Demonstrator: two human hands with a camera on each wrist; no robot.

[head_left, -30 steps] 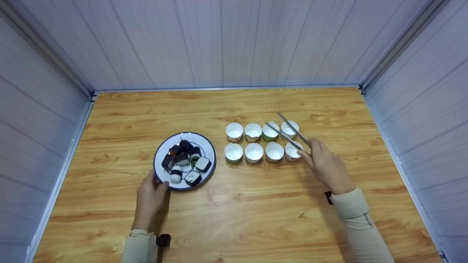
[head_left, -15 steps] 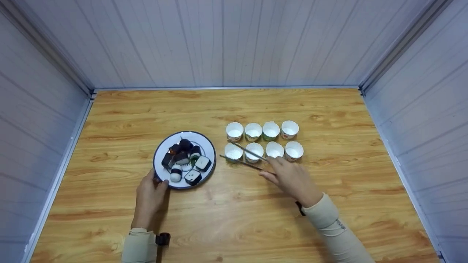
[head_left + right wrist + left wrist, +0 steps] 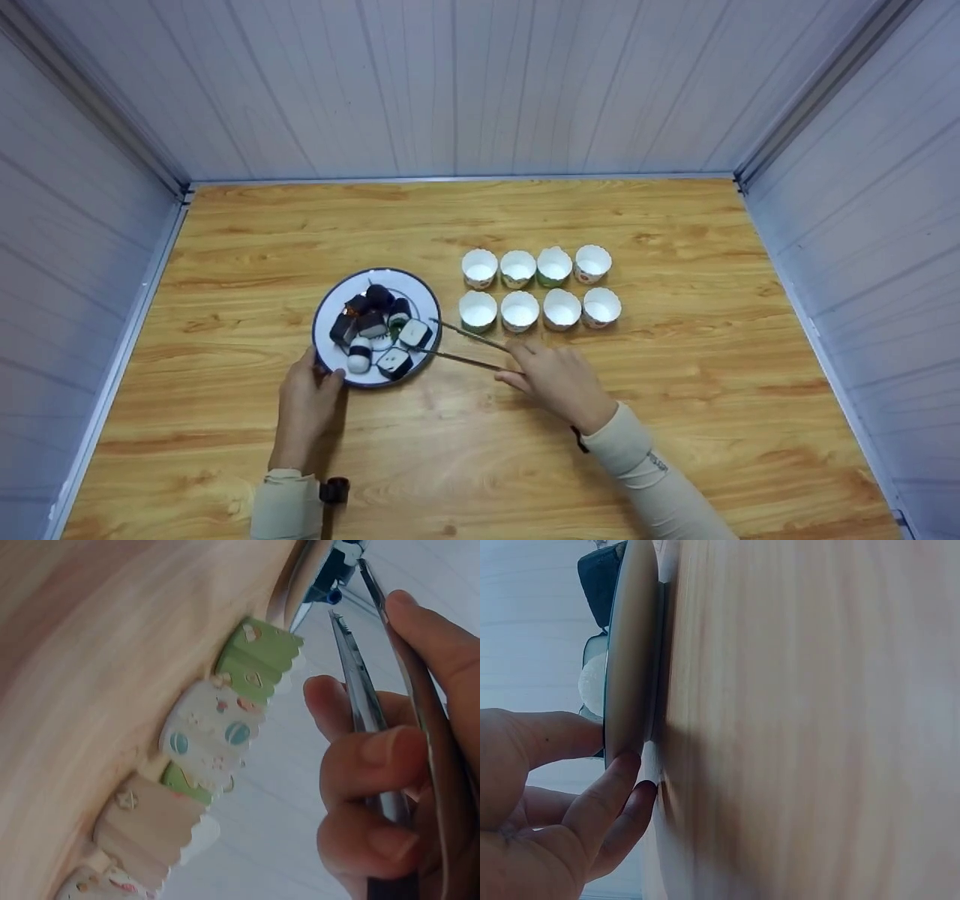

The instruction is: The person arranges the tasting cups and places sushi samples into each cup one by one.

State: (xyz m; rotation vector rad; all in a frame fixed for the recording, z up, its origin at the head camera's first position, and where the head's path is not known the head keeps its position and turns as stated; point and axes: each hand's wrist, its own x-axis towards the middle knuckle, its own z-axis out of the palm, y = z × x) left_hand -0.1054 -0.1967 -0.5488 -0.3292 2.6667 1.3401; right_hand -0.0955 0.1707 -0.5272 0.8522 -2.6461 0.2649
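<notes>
My left hand (image 3: 306,401) pinches the near-left rim of a white plate (image 3: 326,307) with a blue edge; in the left wrist view the thumb lies on top and fingers (image 3: 604,802) are beneath. On the plate sit several sushi-like pieces, dark and white. My right hand (image 3: 559,379) holds metal tongs (image 3: 465,361), their arms spread. The tong tips reach over the plate's right side, either side of a square white-topped piece (image 3: 415,334) with a dark wrap. In the right wrist view the fingers curl round the tongs (image 3: 364,690).
Two rows of white-lined paper cups (image 3: 562,309) with patterned outsides stand right of the plate, just beyond the right hand. Pale panel walls (image 3: 450,90) enclose the wooden table (image 3: 480,465) at the back and both sides.
My right hand has swept left with the tongs, from over the right-hand cups to the plate's right side. The left hand and plate stay in place.
</notes>
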